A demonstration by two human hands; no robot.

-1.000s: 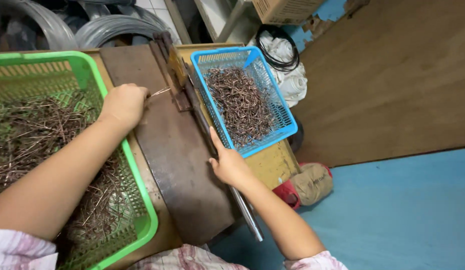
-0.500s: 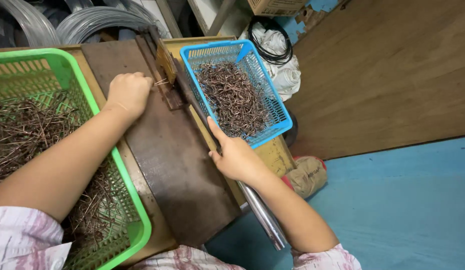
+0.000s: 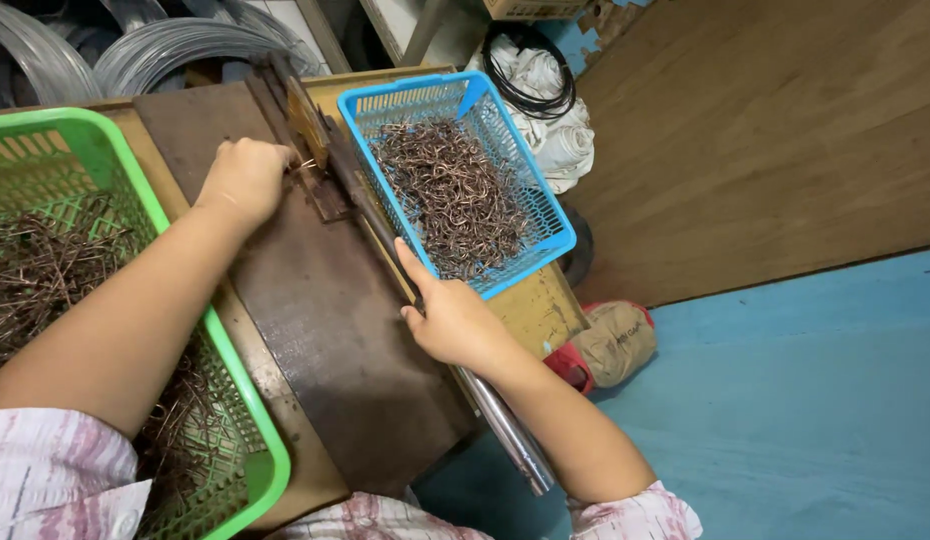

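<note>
The left hand [image 3: 247, 178] pinches a thin wire piece [image 3: 307, 164] at the cutter block [image 3: 310, 125], the right hand [image 3: 450, 320] grips the long lever [image 3: 505, 430], which seems ready for pressing.

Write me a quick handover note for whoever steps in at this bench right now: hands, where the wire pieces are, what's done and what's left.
Left hand: closed on a thin wire piece, held at the bender jig on the dark metal plate.
Right hand: gripping the long steel lever beside the plate.
Done: a pile of bent pieces lies in the blue basket.
Left: many wire pieces remain in the green basket.
</note>
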